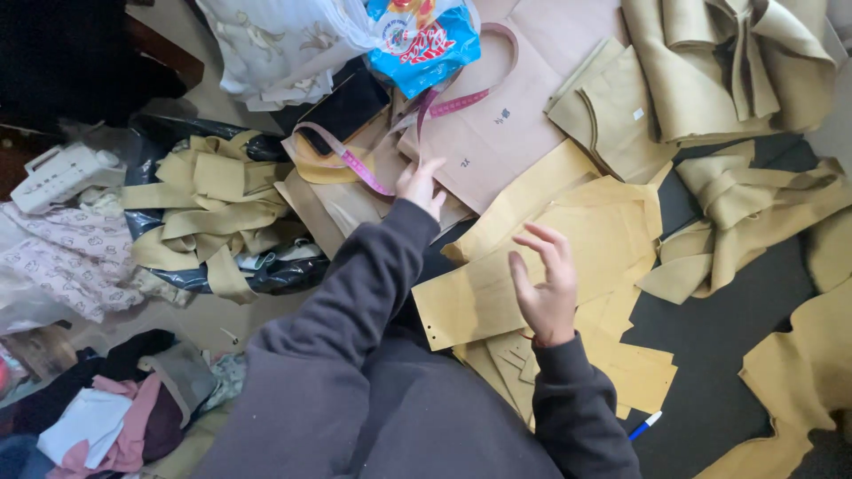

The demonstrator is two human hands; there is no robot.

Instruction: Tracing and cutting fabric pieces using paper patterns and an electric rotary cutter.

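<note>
left hand rests flat, fingers spread, on the brown paper pattern beside the pink tape measure; right hand hovers below the pattern, fingers loosely open, holding nothing

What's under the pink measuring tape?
The measuring tape loops over brown paper pattern pieces and a dark flat item. The left hand touches the paper beside it. Lower layers are covered.

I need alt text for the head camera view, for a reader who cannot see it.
A person's left hand rests on brown paper pattern pieces beside a pink measuring tape, while the right hand hovers open above yellow paper pieces. Tan fabric pieces lie around.
</note>
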